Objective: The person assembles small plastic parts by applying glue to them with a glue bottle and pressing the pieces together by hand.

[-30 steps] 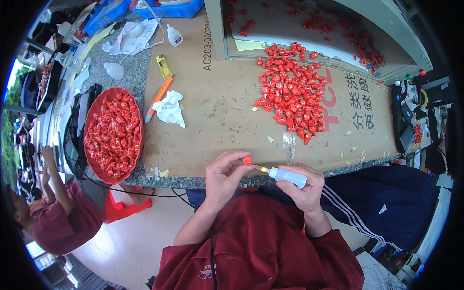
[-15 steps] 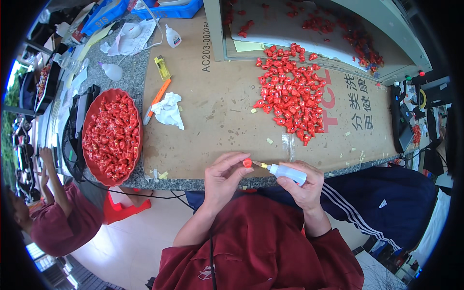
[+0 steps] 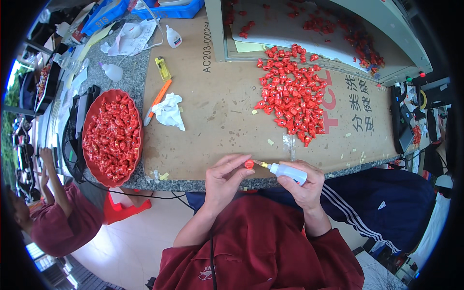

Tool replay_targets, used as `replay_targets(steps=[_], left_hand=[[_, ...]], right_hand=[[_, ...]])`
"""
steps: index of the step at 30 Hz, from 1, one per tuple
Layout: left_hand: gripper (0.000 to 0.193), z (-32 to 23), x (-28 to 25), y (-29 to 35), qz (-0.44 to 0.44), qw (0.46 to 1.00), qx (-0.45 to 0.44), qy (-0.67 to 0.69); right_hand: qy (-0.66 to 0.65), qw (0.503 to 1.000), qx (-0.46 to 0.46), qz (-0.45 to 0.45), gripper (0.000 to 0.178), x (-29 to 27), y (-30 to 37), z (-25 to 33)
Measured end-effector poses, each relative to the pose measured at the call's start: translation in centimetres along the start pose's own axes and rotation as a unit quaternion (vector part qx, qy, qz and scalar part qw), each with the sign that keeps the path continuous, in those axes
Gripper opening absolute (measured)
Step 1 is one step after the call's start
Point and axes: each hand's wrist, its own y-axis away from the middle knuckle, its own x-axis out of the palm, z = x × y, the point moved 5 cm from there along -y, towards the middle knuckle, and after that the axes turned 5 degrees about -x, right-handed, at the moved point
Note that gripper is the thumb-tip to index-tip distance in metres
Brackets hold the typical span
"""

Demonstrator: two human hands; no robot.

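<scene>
Between the thumb and fingers of my left hand [image 3: 223, 180] is a small red plastic part [image 3: 249, 164], held above the near edge of the bench. My right hand [image 3: 304, 186] grips a translucent squeeze bottle [image 3: 288, 173] lying nearly level, its thin nozzle [image 3: 261, 164] pointing left. The nozzle tip is at the red part; whether it touches I cannot tell. Beyond my hands, many similar red parts [image 3: 292, 96] are heaped on the cardboard sheet [image 3: 212, 121]. To the left, a red scalloped tray [image 3: 87, 157] is full of such parts.
An orange cutter [image 3: 158, 99], a crumpled white tissue [image 3: 168, 111] and a yellow lighter [image 3: 163, 68] lie right of the tray. White bottles [image 3: 173, 36] stand farther back. A grey open-fronted box [image 3: 216, 31] borders the heap. Another person [image 3: 63, 217] sits at the left.
The red part in my left hand is turned slightly, showing more of its round face. Both hands stay nearly in place, the bottle's nozzle still beside the part.
</scene>
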Motion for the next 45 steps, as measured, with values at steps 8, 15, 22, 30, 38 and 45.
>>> replay_targets(steps=[8,15,22,30,38,45], left_hand=[[0.030,-0.4,-0.1,0.6,-0.006,1.000,-0.003,0.017],[0.030,-0.1,-1.1,1.6,-0.028,0.999,-0.012,0.017],[0.029,0.3,-1.3,1.5,-0.029,0.999,0.001,0.034],[0.028,0.4,-1.2,1.3,-0.015,0.999,-0.013,0.049],[0.028,0.3,-1.1,1.3,-0.019,0.999,-0.008,0.046],[0.029,-0.2,-0.5,1.6,0.004,0.999,0.007,0.048]], right_hand=[[-0.095,0.989,0.081,-0.074,0.032,0.6,-1.1,-1.0],[0.109,0.992,-0.062,-0.018,0.030,4.6,-5.6,-1.6],[0.094,0.995,-0.042,-0.012,0.029,1.7,-6.6,-0.6],[0.315,0.938,-0.063,0.128,0.019,0.5,-18.3,-3.1],[0.424,0.887,-0.050,0.177,0.016,3.1,-18.6,-4.1],[-0.024,0.991,0.101,0.083,0.015,-0.7,-9.5,-1.3]])
